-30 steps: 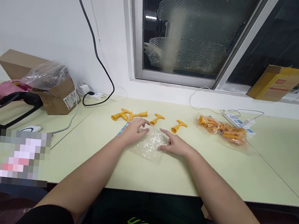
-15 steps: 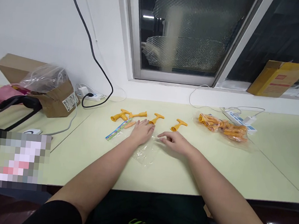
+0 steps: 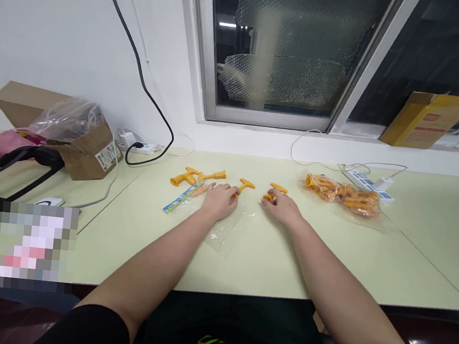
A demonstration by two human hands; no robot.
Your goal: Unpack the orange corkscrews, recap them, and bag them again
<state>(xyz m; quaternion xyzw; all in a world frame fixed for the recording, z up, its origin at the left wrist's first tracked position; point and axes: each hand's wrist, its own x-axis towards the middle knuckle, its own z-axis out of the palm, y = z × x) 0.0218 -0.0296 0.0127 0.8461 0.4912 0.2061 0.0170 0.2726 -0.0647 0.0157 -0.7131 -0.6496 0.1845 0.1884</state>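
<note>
My left hand (image 3: 219, 201) rests over a clear plastic bag (image 3: 225, 236), its fingers closed on the lower end of a yellow T-shaped plastic handle (image 3: 246, 184). The crossbar of that handle sticks out beyond the fingertips. To the right, my right hand (image 3: 285, 208) has its fingers curled round the flared end of a second yellow T-shaped handle (image 3: 279, 188), which lies on the table (image 3: 252, 271). Behind my left hand lie several more yellow handles (image 3: 190, 176). The bag's colourful printed header strip (image 3: 182, 197) slants out to the left.
A clear bag of yellow handles (image 3: 343, 196) lies at the right, before a power strip (image 3: 368, 186). At the left stand an opened cardboard box (image 3: 89, 153) and a black-framed object (image 3: 18, 173). A black cable (image 3: 141, 71) hangs down the wall.
My right hand has moved right and away, from the bag to the second handle, and closed on it. My left hand has closed on the nearer handle, which shifted slightly right and closer.
</note>
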